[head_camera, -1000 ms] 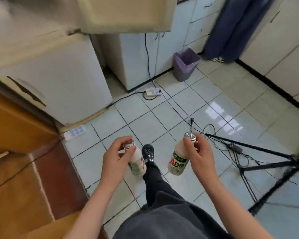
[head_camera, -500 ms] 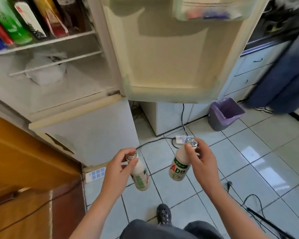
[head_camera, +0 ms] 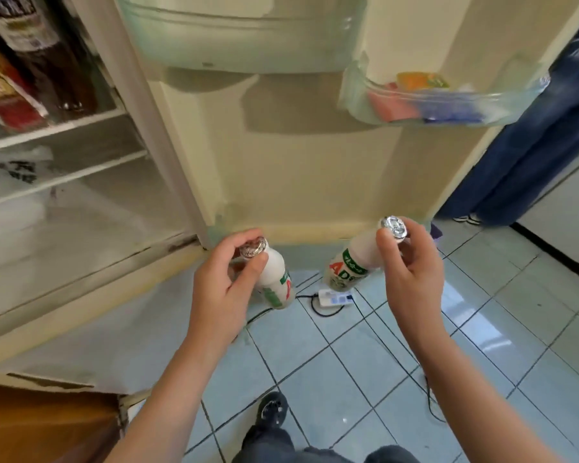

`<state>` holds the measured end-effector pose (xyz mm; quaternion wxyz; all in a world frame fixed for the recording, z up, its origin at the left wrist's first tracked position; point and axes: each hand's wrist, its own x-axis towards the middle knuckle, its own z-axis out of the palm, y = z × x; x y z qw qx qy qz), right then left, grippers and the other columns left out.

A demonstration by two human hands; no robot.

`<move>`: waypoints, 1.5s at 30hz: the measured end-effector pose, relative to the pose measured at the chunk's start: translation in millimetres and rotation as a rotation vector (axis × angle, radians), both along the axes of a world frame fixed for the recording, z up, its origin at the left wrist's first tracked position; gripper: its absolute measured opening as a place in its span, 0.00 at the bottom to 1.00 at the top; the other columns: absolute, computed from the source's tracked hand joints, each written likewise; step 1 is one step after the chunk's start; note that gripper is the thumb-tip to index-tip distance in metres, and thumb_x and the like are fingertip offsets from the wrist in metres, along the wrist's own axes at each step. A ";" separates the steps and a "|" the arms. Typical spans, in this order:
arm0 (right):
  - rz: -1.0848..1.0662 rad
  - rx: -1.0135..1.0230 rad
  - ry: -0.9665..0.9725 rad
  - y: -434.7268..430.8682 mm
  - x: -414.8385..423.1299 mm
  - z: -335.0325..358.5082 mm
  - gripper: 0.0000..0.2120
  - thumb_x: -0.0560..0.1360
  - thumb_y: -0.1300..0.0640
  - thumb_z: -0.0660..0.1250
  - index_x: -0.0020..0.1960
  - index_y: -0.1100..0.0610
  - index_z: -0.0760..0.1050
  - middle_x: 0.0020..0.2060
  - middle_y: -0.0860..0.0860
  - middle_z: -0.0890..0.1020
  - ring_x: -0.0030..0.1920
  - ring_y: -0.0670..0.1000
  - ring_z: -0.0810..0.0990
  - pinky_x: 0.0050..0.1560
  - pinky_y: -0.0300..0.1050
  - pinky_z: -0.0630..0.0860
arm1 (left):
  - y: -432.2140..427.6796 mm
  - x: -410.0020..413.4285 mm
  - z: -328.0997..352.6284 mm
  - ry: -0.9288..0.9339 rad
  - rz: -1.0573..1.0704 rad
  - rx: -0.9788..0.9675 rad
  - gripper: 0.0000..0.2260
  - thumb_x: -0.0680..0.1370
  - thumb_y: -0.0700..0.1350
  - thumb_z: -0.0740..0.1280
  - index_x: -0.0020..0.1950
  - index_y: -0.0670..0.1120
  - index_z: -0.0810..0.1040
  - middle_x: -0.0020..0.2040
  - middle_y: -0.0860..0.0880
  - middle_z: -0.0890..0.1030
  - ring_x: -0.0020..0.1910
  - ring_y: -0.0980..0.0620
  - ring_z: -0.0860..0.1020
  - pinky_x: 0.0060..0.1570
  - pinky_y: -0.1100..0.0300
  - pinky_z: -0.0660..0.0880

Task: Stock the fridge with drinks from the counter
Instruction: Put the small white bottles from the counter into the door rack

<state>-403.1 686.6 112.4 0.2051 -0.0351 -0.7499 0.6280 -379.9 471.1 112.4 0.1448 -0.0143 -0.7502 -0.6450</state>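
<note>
I face the open fridge [head_camera: 81,228], its door [head_camera: 298,145] swung wide. Just below the door's edge, fingers of my left hand [head_camera: 221,295] clamp the left bottle [head_camera: 276,279] at its neck; my right hand [head_camera: 411,279] likewise clamps the right bottle [head_camera: 351,262].

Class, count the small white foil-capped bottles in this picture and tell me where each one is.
2. The first bottle hangs from the left hand, gripped by its neck; the second bottle from the right hand, likewise. More may be out of view.

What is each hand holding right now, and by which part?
The left hand pinches a white drink bottle at its foil-capped neck; the right hand holds a second bottle likewise.
</note>
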 end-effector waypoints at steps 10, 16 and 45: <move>-0.125 0.150 -0.044 -28.9 -85.5 -9.1 0.11 0.76 0.51 0.66 0.58 0.52 0.74 0.48 0.45 0.78 0.51 0.47 0.79 0.51 0.40 0.75 | -15.1 -108.7 -4.2 0.110 -0.137 -0.147 0.14 0.76 0.47 0.64 0.55 0.66 0.73 0.55 0.61 0.78 0.55 0.60 0.77 0.55 0.69 0.71; -0.042 0.273 -0.152 -36.0 -95.1 -39.3 0.07 0.76 0.53 0.66 0.54 0.49 0.74 0.47 0.43 0.78 0.50 0.45 0.77 0.52 0.47 0.77 | -22.3 -126.6 -36.1 0.047 -0.177 -0.337 0.12 0.78 0.40 0.65 0.62 0.47 0.75 0.56 0.55 0.77 0.55 0.60 0.74 0.56 0.69 0.69; -0.343 0.432 -0.430 10.8 35.5 -104.1 0.10 0.78 0.56 0.64 0.58 0.53 0.76 0.55 0.45 0.76 0.53 0.43 0.75 0.53 0.39 0.72 | 19.9 -86.6 -64.0 0.701 -0.241 -0.575 0.11 0.75 0.43 0.63 0.56 0.42 0.72 0.57 0.45 0.74 0.54 0.45 0.72 0.62 0.58 0.63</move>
